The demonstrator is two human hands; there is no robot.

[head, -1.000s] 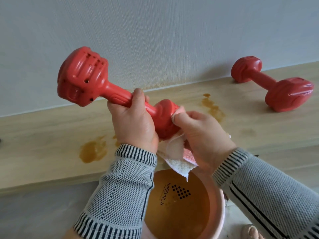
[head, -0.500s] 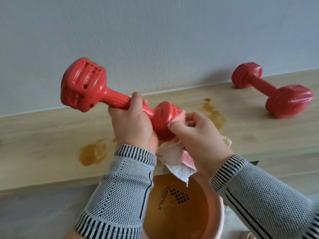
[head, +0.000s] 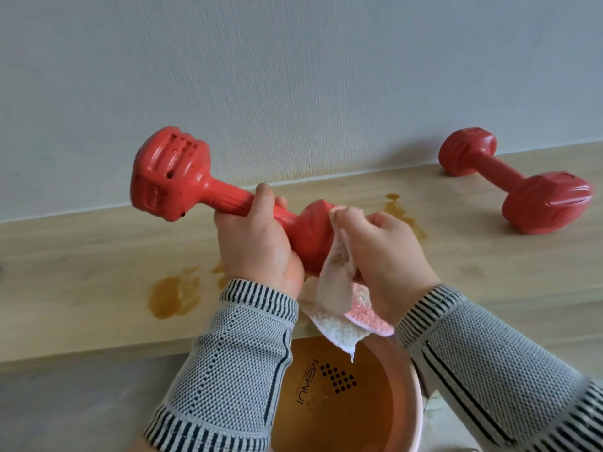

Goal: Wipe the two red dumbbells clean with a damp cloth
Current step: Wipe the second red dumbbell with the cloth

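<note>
Pale wood bench runs along a grey-white textured wall, with brown puddles splashed on it, another patch further right. Below its front edge sits a pink basin of brownish water, dotted logo on the bottom.

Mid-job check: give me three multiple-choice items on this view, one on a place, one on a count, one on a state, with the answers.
1. Where does the second red plastic dumbbell lie?
A. On the pale wooden ledge by the wall
B. In the basin
C. In a hand

2. How many red dumbbells show?
A. One
B. Two
C. Three

3. What does the left hand do?
A. Hangs idle
B. Presses the wall
C. Grips the handle of the held red plastic dumbbell

Answers: 1 A, it rests there at far right. 2 B, one held, one lying. 3 C, its fingers wrap the handle while the right hand holds the white and pink cloth to its end, above the round pink basin of brown water.
</note>
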